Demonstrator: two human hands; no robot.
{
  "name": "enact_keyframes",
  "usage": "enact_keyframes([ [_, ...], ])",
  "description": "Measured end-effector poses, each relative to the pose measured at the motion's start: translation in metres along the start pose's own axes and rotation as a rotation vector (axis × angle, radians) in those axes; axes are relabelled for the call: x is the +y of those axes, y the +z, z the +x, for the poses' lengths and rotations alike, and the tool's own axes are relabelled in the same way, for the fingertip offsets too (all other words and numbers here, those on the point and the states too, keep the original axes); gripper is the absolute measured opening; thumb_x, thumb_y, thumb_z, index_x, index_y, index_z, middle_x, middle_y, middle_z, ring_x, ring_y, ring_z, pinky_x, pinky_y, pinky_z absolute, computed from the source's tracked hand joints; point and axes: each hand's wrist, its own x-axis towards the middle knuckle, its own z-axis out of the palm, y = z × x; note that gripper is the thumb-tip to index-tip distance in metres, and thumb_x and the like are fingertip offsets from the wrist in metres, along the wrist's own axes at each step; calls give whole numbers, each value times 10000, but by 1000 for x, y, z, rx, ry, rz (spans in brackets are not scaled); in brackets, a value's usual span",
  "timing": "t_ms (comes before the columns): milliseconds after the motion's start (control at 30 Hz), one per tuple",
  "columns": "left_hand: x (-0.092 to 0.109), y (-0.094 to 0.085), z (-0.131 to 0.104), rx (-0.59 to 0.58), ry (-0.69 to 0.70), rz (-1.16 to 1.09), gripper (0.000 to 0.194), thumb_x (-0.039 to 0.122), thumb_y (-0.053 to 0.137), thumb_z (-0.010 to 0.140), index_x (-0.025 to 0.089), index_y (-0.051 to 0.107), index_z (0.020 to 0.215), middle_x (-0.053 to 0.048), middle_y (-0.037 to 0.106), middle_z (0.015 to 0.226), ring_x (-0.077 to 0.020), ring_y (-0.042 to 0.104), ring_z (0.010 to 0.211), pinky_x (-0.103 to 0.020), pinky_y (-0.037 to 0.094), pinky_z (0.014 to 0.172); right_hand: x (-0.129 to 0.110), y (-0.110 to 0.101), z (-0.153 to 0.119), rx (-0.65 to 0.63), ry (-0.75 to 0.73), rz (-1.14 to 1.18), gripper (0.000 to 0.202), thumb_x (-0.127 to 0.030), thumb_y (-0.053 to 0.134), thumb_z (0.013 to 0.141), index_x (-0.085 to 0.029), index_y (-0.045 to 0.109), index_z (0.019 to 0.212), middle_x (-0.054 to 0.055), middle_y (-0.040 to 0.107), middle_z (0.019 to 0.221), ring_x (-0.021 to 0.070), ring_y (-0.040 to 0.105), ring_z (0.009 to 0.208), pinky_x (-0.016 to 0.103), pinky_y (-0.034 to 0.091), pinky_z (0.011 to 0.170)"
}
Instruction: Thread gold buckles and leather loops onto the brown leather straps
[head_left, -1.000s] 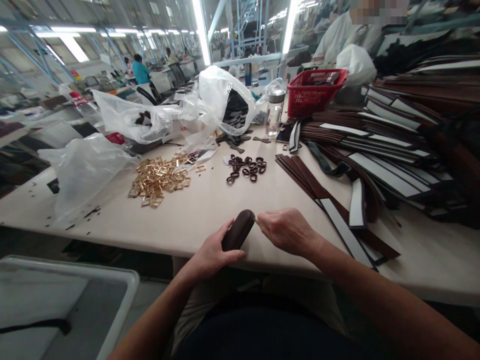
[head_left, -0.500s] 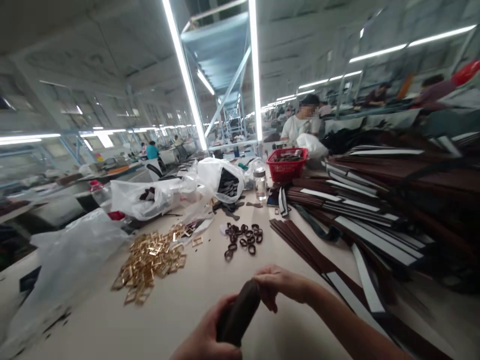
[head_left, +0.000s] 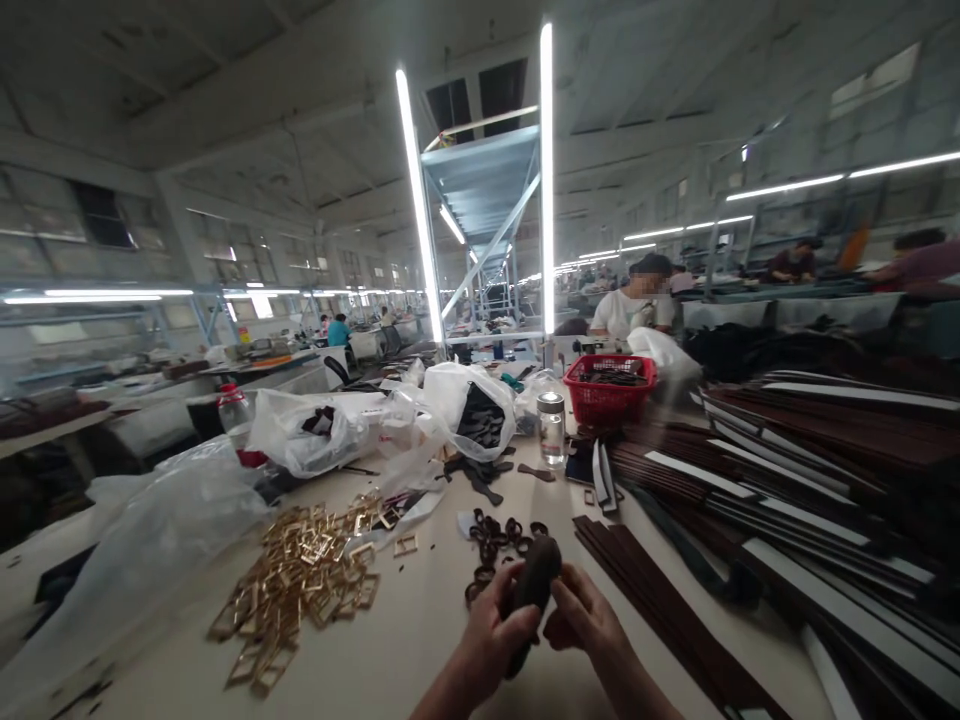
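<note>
My left hand is wrapped round a dark brown leather strap, which looks bent into a loop and stands tilted above the table. On its right side, the curled fingers of my right hand pinch at the strap's edge; the fingertips are partly hidden. Just behind lie several small dark brown leather loops, partly covered by the strap and my left hand. Off to the left is a heap of gold-coloured buckle frames. Flat brown leather strips lie right of my right hand.
White plastic bags holding dark pieces stand at the back left. A glass jar and a red basket stand behind the loops. Stacked strips with white parts crowd the right side. A person works beyond the basket.
Both hands and the strap now appear farther up and right, in front of the loops. The strap is more upright. My view has tilted up and turned left.
</note>
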Motion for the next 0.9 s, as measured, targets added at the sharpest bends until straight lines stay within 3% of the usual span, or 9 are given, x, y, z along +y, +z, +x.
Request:
enact_keyframes([
  [100, -5, 1, -10, 3, 9, 104, 674, 551, 694, 748, 237, 560, 1329, -85, 667, 1001, -270, 629, 855, -404, 518, 783, -1, -1, -4, -60, -16, -59, 586, -709, 693, 721, -198, 623, 1000, 2, 595, 702, 170, 567, 563, 303, 456, 541],
  [333, 17, -8, -25, 8, 28, 254, 594, 562, 575, 854, 204, 587, 1328, -100, 682, 1111, -304, 615, 1013, -420, 484, 911, 15, -4, -4, -92, 21, -156, 602, -672, 580, 826, -168, 629, 1153, 40, 639, 764, 219, 609, 666, 332, 509, 599],
  [433, 21, -11, -22, -22, 26, 184, 588, 578, 522, 888, 157, 618, 1289, -117, 671, 1193, -324, 594, 1108, -424, 458, 966, 19, -7, 1, -56, 69, -180, 653, -668, 530, 842, -145, 609, 1225, 70, 687, 857, 258, 656, 752, 349, 537, 631],
  [500, 23, -11, -22, -53, -67, 64, 600, 589, 529, 881, 133, 629, 1259, -123, 677, 1184, -335, 594, 1119, -431, 457, 963, 15, -9, 2, -85, 72, -235, 630, -654, 503, 860, -126, 621, 1183, 87, 693, 883, 268, 664, 783, 359, 547, 652],
  [600, 25, -12, -24, -51, -236, -79, 578, 580, 583, 849, 131, 645, 1209, -101, 702, 1101, -317, 611, 1066, -408, 463, 920, 3, -11, -1, -92, -44, -396, 526, -556, 515, 879, -136, 600, 1184, 96, 687, 967, 241, 653, 811, 348, 551, 687],
  [700, 21, -15, -23, 22, -389, -146, 522, 565, 613, 834, 115, 681, 1091, -99, 718, 1006, -281, 625, 969, -369, 459, 870, -4, -11, -1, 23, -164, -602, 512, -417, 566, 841, -171, 517, 1288, 101, 659, 1121, 193, 644, 773, 353, 556, 731],
  [800, 16, -18, -22, 43, -510, -189, 514, 562, 627, 821, 97, 695, 1030, -102, 722, 944, -258, 632, 888, -347, 459, 815, -8, -12, -1, 94, -379, -767, 386, -325, 601, 816, -183, 551, 1171, 121, 624, 1166, 229, 644, 945, 396, 547, 853],
  [900, 15, -19, -22, 25, -518, -172, 517, 570, 639, 811, 96, 694, 1010, -95, 721, 927, -249, 628, 869, -340, 455, 799, -14, -14, -2, 57, -583, -952, 203, -226, 616, 829, -190, 618, 1028, 115, 634, 1121, 256, 598, 1075, 417, 478, 976],
])
